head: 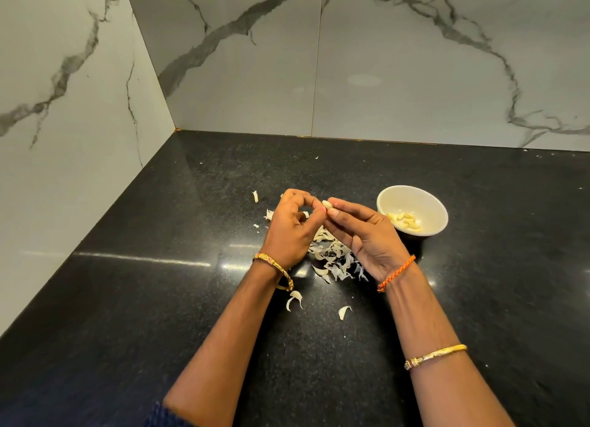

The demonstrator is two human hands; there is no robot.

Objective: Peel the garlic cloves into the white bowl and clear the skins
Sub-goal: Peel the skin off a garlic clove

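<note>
Two sets of fingers [332, 210] on one clove [327, 204], pinching it from both sides above the desk [159, 299]. Right hand [360, 235] palm up, thumb and forefinger tips on clove, other fingers loosely curled. Left hand [289, 228] curled, fingertips meeting clove from left; exact contact points hard to tell. Clove pale, looks mostly bare, held over the skins and left of bowl.

Bowl [412, 209] white, on desk just right of right hand, not touching it. Several peeled cloves [404, 222] lying inside at bottom right.

Skins [335, 257] heaped on desk directly under and between both hands. Stray pieces: two near left wrist [295, 299], one further right [344, 311], a few left of left hand [255, 196], tiny flecks further back.

Gold bangle [274, 272] on left wrist. Orange thread [396, 273] on right wrist, second gold bangle [435, 355] lower on right forearm. Blue sleeve edge [162, 417] at bottom left.

Desk black, speckled, glossy. Marble walls [383, 59] white with grey veins, meeting in a corner at back left.
</note>
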